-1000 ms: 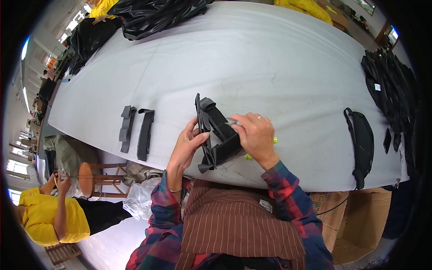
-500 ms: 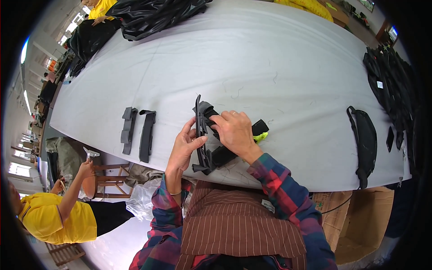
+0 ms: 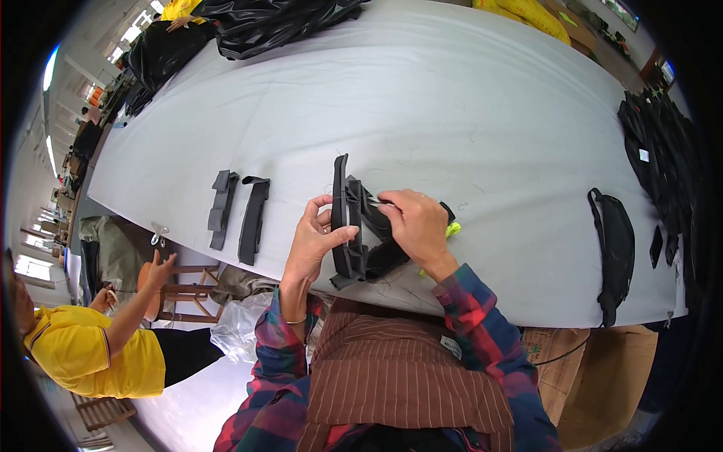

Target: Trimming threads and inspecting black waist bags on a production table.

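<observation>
My left hand grips a black fabric strap with folded webbing loops along it, thumb in front and fingers behind. The strap stands on edge above the table. Close to its right side, the thumb and fingers of my right hand are pinched together; what lies between them is too small to make out. Beneath and behind the right hand is more black fabric, partly hidden. A bright yellow-green piece shows just beyond that hand.
Two dark looped strips lie to the left on the white-covered table. At the right are a black pouch and a heap of black items. Black sheeting is piled far left. A person in yellow sits at left.
The strap has turned so its long flat side shows more. My right hand has shifted slightly right, away from it. The seated person's raised hand has moved.
</observation>
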{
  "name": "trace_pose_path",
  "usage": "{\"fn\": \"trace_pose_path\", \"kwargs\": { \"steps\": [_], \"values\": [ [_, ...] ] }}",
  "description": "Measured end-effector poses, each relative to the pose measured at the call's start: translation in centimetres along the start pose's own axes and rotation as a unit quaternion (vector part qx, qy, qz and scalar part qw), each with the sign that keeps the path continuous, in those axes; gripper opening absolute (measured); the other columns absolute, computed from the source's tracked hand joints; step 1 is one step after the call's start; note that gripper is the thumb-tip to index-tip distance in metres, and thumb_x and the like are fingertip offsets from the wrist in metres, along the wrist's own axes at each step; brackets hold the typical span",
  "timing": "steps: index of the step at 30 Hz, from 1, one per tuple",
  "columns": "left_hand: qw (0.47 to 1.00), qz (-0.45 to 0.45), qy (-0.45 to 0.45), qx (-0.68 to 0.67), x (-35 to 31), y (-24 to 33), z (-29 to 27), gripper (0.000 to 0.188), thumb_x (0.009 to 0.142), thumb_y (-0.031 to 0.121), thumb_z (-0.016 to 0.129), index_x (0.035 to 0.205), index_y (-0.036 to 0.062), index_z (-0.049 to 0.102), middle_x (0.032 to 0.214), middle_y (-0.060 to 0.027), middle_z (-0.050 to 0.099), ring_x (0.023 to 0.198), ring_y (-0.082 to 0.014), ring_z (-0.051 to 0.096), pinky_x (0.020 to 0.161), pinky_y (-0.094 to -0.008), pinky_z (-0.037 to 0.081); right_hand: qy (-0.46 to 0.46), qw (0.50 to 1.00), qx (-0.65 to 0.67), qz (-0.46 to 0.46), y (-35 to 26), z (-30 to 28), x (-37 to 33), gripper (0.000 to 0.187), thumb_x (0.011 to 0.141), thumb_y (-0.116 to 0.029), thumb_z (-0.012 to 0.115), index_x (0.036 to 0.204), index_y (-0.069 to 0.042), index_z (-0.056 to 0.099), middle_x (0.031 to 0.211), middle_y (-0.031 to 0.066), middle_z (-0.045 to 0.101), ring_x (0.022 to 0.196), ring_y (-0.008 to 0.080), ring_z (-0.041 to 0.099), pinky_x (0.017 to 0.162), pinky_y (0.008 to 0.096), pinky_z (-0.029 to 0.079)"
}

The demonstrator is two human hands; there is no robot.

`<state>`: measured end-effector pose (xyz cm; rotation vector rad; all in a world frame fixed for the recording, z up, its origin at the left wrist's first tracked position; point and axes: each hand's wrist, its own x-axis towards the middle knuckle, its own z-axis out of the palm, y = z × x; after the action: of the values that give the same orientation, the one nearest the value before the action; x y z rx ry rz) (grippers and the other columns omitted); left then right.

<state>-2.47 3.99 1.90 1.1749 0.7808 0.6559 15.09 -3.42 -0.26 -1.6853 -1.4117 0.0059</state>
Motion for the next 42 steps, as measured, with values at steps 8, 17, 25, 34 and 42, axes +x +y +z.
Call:
{"fn": "trace_pose_path", "kwargs": {
  "steps": [8,17,25,34,42],
  "values": [
    [0.996,-0.018,-0.037,-0.076,-0.6,-0.1,1.5,0.039,0.084,0.000,0.062,0.119,-0.0016,0.044,0.098,-0.0130,0.065,0.082,-0.0199,0.067,0.069,-0.0274,0.056,0.043,0.997,0.062,-0.022,-2.0,-3.2,-0.8,0.015,0.079,-0.017,0.067,0.093,-0.012,0.067,0.073,0.0033,0.060,0.066,0.0227,0.056,0.060,0.0350,0.041],
    [0.993,-0.042,-0.071,-0.080,-1.5,0.5,2.9,0.034,0.088,-0.003,0.051,0.121,-0.0001,0.040,0.098,-0.0154,0.066,0.082,-0.0195,0.069,0.059,-0.0192,0.052,0.059,0.995,-0.026,-0.072,-1.6,-3.4,-0.9,0.017,0.079,-0.018,0.067,0.095,-0.014,0.068,0.072,0.0005,0.058,0.067,0.0199,0.055,0.058,0.0338,0.038],
    [0.995,-0.020,-0.092,-0.027,-1.7,-0.5,3.3,0.031,0.089,0.000,0.053,0.119,0.0015,0.043,0.089,-0.0140,0.068,0.076,-0.0155,0.066,0.060,-0.0229,0.050,0.063,0.994,-0.031,-0.089,-1.6,-3.3,-0.8,0.017,0.079,-0.018,0.067,0.095,-0.014,0.068,0.071,0.0001,0.058,0.067,0.0204,0.056,0.059,0.0341,0.039],
    [0.996,-0.014,-0.088,-0.025,-2.1,-0.7,3.6,0.028,0.088,0.000,0.053,0.116,0.0022,0.046,0.084,-0.0097,0.069,0.067,-0.0076,0.062,0.052,-0.0173,0.043,0.041,0.995,-0.048,-0.076,-1.6,-3.5,-1.1,0.012,0.078,-0.017,0.067,0.089,-0.014,0.067,0.072,0.0013,0.060,0.065,0.0214,0.056,0.058,0.0346,0.040],
    [0.994,-0.021,-0.095,-0.045,-1.8,-0.8,3.1,0.030,0.089,-0.001,0.050,0.118,0.0001,0.043,0.093,-0.0183,0.067,0.077,-0.0259,0.069,0.065,-0.0319,0.059,0.066,0.997,0.044,-0.011,-1.3,-5.1,-2.0,0.010,0.078,-0.013,0.067,0.088,-0.012,0.067,0.075,0.0023,0.063,0.064,0.0219,0.057,0.058,0.0335,0.042]
  ]
}}
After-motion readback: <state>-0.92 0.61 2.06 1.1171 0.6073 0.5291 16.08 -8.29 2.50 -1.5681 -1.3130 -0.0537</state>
